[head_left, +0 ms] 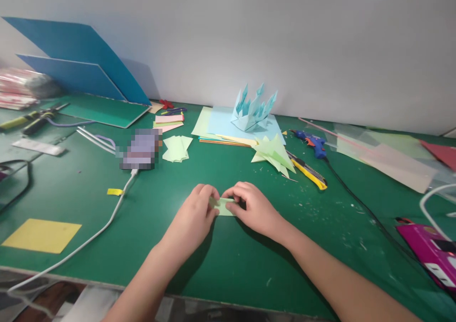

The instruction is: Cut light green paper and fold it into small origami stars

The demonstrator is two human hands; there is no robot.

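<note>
A small piece of light green paper is held between my two hands, just above the green tabletop. My left hand pinches its left end between thumb and fingers. At the right end, my right hand grips it the same way, fingers curled. Fingertips cover both ends, so any folds there are hidden. Beyond my hands lie a pile of light green folded paper pieces and a stack of small light green paper sheets. A light blue folded-paper model with pointed tips stands at the back on coloured sheets.
Right of the pile lie a yellow utility knife and a blue glue gun with a black cord. A magenta power strip sits far right. Leftward are a pixelated phone-like device, its white cable, yellow paper and pliers.
</note>
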